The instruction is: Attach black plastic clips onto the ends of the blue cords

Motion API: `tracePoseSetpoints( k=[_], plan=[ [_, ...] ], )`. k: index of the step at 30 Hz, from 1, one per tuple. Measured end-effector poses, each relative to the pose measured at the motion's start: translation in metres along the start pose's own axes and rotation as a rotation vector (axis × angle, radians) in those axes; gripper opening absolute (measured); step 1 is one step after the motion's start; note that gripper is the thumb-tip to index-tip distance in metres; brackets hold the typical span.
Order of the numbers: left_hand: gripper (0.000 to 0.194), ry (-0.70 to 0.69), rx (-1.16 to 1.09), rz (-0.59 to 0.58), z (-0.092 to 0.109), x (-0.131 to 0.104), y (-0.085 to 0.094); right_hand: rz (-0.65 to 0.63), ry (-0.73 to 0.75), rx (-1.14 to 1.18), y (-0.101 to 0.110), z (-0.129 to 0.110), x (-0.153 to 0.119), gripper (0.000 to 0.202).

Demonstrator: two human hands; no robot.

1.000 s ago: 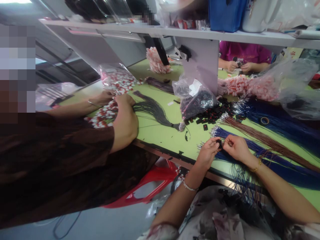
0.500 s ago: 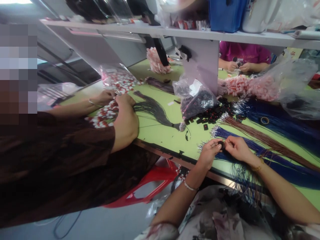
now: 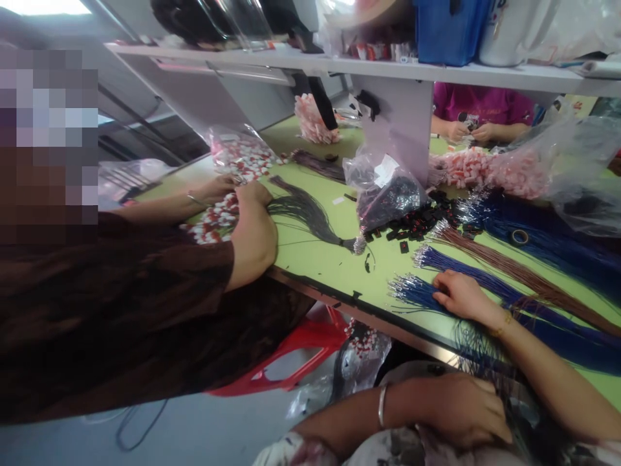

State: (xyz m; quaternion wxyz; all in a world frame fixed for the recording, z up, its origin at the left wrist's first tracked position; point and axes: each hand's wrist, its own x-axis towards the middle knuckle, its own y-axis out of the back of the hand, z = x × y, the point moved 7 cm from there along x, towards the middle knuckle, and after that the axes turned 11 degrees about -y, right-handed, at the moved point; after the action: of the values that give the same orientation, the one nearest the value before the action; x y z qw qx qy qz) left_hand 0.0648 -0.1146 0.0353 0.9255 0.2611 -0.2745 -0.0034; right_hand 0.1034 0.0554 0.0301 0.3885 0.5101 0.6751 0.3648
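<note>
My right hand (image 3: 458,294) rests over a blue cord bundle (image 3: 410,291) with silvery tips, its fingers curled at the cords; what they pinch is too small to tell. Low over my lap is my left hand (image 3: 468,408), back upward, beside dark hanging cords (image 3: 478,346); its fingertips are hidden. Beyond my right hand lie a purple-blue bundle (image 3: 441,260) and a brown bundle (image 3: 490,255). Small black pieces (image 3: 420,220) are heaped beside a clear bag (image 3: 388,194) of dark parts.
At the left, another person's hands (image 3: 252,213) work near red and white pieces (image 3: 213,223). A person in a magenta top (image 3: 485,103) sits across the table. A shelf (image 3: 272,61) spans above. A red stool (image 3: 291,356) stands below the table edge.
My left hand has left my right hand and dropped toward my lap. The black piece between my hands no longer shows. My right hand stays over the blue cords. The view has shifted slightly.
</note>
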Motion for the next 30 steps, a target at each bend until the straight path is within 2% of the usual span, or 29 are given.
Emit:
tracePoseSetpoints(
  k=[1, 3, 4, 6, 7, 8, 9, 10, 11, 13, 14, 16, 18, 22, 24, 25, 27, 28, 30],
  plan=[
    [0.023, 0.03, -0.009, 0.04, -0.002, -0.003, 0.008, 0.012, -0.002, -0.026, -0.005, 0.0, 0.0, 0.005],
    [0.026, 0.147, 0.022, 0.25, -0.007, -0.017, 0.045, 0.017, 0.007, -0.049, -0.012, 0.0, 0.0, 0.008],
    [0.027, 0.238, 0.077, 0.392, -0.012, -0.029, 0.072, 0.018, 0.013, -0.059, -0.013, 0.0, 0.0, 0.011],
    [0.023, 0.428, 0.312, 0.794, -0.019, -0.066, 0.139, 0.02, 0.023, -0.09, -0.015, -0.001, 0.0, 0.013],
    [0.023, 0.517, 0.43, 0.925, -0.023, -0.085, 0.167, 0.02, 0.031, -0.111, -0.014, -0.002, 0.0, 0.014],
    [0.024, 0.615, 0.55, 0.995, -0.03, -0.102, 0.192, 0.019, 0.043, -0.135, -0.014, -0.004, 0.0, 0.014],
    [0.027, 0.72, 0.666, 0.987, -0.039, -0.114, 0.212, 0.017, 0.058, -0.164, -0.013, -0.006, -0.001, 0.015],
    [0.032, 0.807, 0.754, 0.893, -0.05, -0.121, 0.227, 0.014, 0.071, -0.196, -0.013, -0.009, -0.001, 0.015],
    [0.035, 0.855, 0.796, 0.733, -0.064, -0.123, 0.237, 0.006, 0.087, -0.227, -0.013, -0.011, -0.002, 0.015],
    [0.035, 0.92, 0.83, 0.451, -0.085, -0.127, 0.245, -0.005, 0.098, -0.275, -0.011, -0.013, -0.003, 0.016],
    [0.033, 0.943, 0.839, 0.35, -0.091, -0.129, 0.246, -0.003, 0.096, -0.286, -0.01, -0.013, -0.004, 0.017],
    [0.028, 1.0, 0.857, 0.261, -0.095, -0.136, 0.247, 0.026, 0.076, -0.275, -0.005, -0.01, -0.005, 0.016],
    [0.023, 1.041, 0.863, 0.27, -0.091, -0.144, 0.248, 0.059, 0.05, -0.208, -0.001, -0.006, -0.005, 0.016],
    [0.01, 1.032, 0.93, 0.409, -0.072, -0.156, 0.249, 0.062, 0.003, 0.088, 0.004, 0.0, -0.003, 0.013],
    [0.008, 1.047, 0.932, 0.521, -0.063, -0.161, 0.246, 0.06, 0.015, 0.266, 0.007, -0.003, -0.002, 0.013],
    [0.01, 1.045, 0.911, 0.607, -0.059, -0.164, 0.245, 0.061, 0.029, 0.344, 0.009, -0.006, -0.001, 0.013],
    [0.016, 0.975, 0.799, 0.86, -0.049, -0.167, 0.24, 0.069, 0.058, 0.461, 0.013, -0.013, 0.0, 0.014],
    [0.02, 0.907, 0.682, 1.005, -0.046, -0.167, 0.236, 0.075, 0.063, 0.502, 0.015, -0.016, 0.0, 0.013],
    [0.025, 0.76, 0.306, 1.251, -0.048, -0.165, 0.224, 0.091, 0.044, 0.557, 0.018, -0.017, 0.0, 0.012]
  ],
)
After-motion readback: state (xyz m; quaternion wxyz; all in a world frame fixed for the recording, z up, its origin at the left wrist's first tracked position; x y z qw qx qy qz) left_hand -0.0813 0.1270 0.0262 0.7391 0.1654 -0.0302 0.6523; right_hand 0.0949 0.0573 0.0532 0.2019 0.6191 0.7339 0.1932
